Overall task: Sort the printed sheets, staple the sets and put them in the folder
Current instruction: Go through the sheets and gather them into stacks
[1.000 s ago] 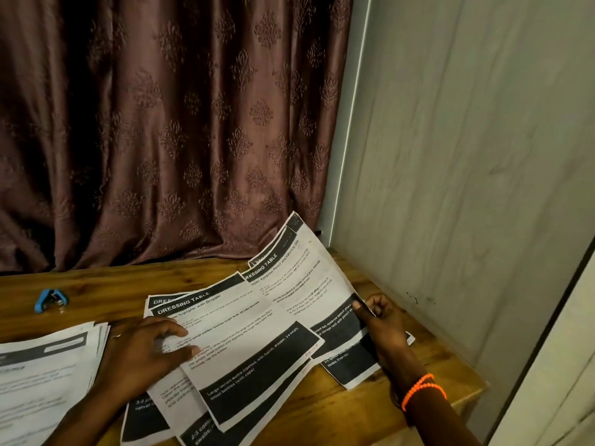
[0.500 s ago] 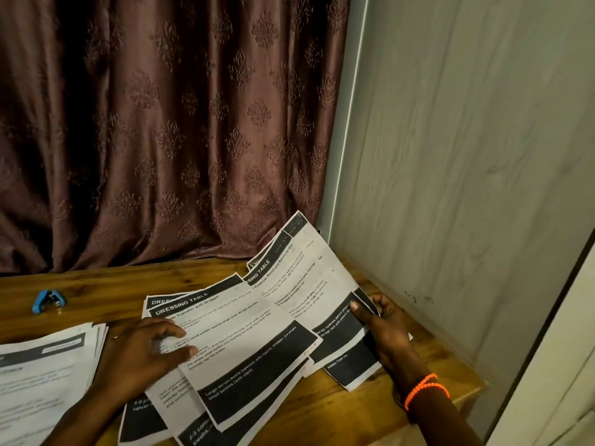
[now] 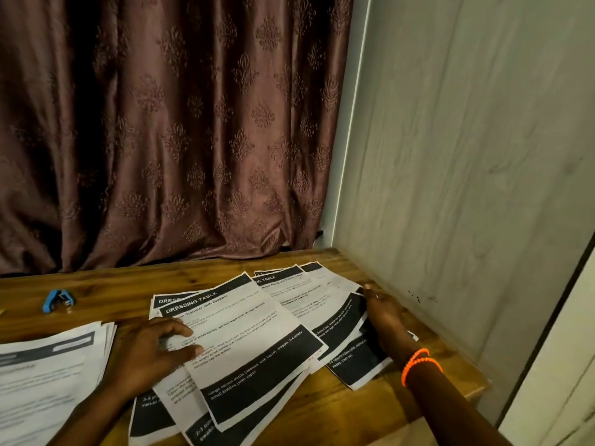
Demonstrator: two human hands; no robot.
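Two fans of printed sheets lie across the lower middle of the frame on the table [image 3: 106, 289]. The nearer fan [image 3: 248, 358] has a "DRESSING TABLE" page on top, with other pages peeking out under it at the bottom edge. The left hand [image 3: 151, 355] rests flat on its left side, fingers spread and straight, thumb lying along the text; I judge it pins the fan so the pages do not slide while the other side is handled. The far fan [image 3: 322, 300] spreads toward the wall [image 3: 467, 156] at right centre and partly tucks under the near one. The right hand [image 3: 383, 313] lies on its right edge, fingers extended toward the upper corner and close together, palm down. It seems to press the sheets flat rather than pinch them, though the dim light makes the fingertips hard to read. An orange band [image 3: 418, 365] circles that wrist.

A thicker stack [image 3: 48, 375] sits at lower left, squared up, probably the unsorted or already sorted pile; which one cannot be told. The stapler [image 3: 58, 300], small and blue, waits at centre left, well apart from every sheet, so stapling looks not yet begun. No folder shows anywhere. A curtain [image 3: 161, 123] fills the upper left.
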